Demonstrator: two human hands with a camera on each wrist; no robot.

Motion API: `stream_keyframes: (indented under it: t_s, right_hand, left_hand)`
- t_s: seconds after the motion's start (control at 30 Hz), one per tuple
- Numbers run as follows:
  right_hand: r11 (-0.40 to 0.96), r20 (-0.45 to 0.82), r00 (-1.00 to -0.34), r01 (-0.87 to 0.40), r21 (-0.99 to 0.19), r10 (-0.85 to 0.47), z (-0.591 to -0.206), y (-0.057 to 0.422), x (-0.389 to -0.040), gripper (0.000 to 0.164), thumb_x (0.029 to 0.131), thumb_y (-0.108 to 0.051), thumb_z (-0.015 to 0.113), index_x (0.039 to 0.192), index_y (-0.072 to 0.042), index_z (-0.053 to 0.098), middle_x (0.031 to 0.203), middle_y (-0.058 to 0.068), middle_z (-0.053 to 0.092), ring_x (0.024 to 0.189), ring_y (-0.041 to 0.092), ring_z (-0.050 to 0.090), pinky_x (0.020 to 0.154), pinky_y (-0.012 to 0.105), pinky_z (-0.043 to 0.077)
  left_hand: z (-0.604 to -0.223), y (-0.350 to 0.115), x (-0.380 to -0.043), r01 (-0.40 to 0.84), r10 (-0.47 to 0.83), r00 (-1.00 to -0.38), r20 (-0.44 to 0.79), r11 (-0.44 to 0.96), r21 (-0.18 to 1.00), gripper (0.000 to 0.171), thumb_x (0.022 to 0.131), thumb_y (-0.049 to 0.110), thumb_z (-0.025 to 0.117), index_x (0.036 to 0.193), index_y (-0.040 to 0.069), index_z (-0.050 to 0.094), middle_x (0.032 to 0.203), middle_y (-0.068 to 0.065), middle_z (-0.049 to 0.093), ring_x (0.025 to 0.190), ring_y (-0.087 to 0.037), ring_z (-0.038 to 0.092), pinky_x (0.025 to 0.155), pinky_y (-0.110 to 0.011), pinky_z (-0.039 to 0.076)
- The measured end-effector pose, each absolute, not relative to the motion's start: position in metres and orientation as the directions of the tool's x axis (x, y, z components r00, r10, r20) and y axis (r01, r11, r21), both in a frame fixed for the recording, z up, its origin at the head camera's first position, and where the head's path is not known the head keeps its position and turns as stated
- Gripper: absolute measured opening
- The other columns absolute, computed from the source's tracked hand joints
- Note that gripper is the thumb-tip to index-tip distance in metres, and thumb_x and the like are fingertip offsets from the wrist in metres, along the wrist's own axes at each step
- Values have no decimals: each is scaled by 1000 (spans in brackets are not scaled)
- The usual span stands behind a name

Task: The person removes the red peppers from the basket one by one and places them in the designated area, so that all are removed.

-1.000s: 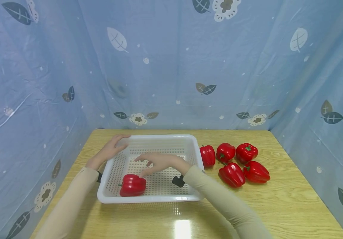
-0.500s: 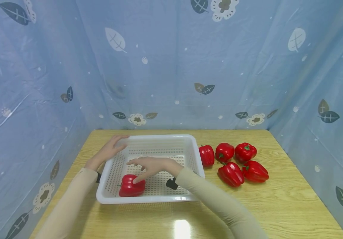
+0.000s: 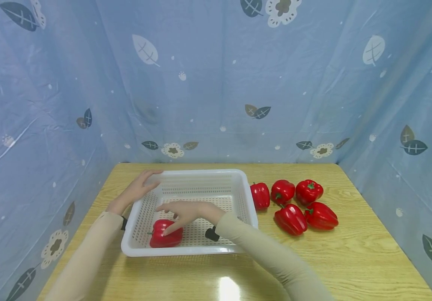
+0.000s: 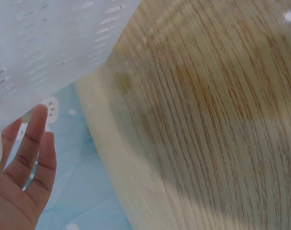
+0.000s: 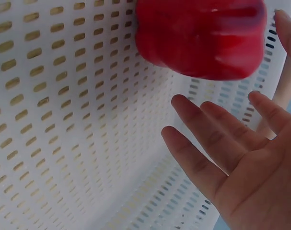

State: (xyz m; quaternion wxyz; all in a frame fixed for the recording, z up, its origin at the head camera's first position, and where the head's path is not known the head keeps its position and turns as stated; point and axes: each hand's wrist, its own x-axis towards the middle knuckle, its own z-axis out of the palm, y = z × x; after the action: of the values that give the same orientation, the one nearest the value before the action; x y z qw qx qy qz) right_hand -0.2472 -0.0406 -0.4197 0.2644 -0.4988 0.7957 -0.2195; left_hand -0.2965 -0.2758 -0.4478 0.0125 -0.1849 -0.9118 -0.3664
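Note:
In the head view, a single red bell pepper (image 3: 161, 238) lies in the near left part of a white perforated basket (image 3: 186, 251). The person's right hand (image 3: 187, 212) hovers over it, thumb in front of the pepper and fingers stretched left. The right wrist view shows those spread fingers (image 5: 210, 136) apart from the pepper (image 5: 203, 38), with nothing held. The left hand (image 3: 135, 190) holds the basket's far left rim, its thumb over the inside. In the left wrist view its fingers (image 4: 30, 143) lie against the outside of the basket (image 4: 49, 43); the thumb is hidden there.
Several more red bell peppers (image 3: 291, 219) lie in a group on the wooden table (image 3: 359, 251), right of the basket. One pepper (image 3: 260, 196) is close beside the basket's right wall. A blue patterned curtain (image 3: 208, 83) surrounds the table at back and sides.
The right hand has moved a little left over the pepper in the basket, its thumb now in front of it. The left hand, basket and peppers look unchanged.

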Motion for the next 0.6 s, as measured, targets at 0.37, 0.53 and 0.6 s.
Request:
stream_keyframes:
  t_s: [0.37,0.53,0.6]
  right_hand:
    - [408,-210,-357,-685,-603,-910,-428,-49,-245,77,81,-42,68,143,-16,32,140,3,44,123,12,46,88,18,46]
    - [413,-220,-353,-703,-580,-910,-430,-52,-244,72,82,-45,67,142,-19,35,135,-2,48,118,6,48,89,17,45]
    - [416,-230,-348,-707,-571,-909,-430,-52,-243,70,82,-45,66,140,-20,37,132,-5,50,115,4,49,89,17,45]
  left_hand:
    - [-448,-275,-296,339,325,-933,153,652,678,48,93,39,53,137,20,43,143,-13,35,128,-38,35,95,-62,37]
    - [-447,-275,-295,349,330,-930,164,647,678,49,94,38,52,137,19,43,143,-15,35,128,-38,35,95,-63,36]
    - [-447,-275,-295,347,329,-930,162,650,676,49,93,38,52,137,19,43,143,-15,35,127,-38,35,94,-62,38]
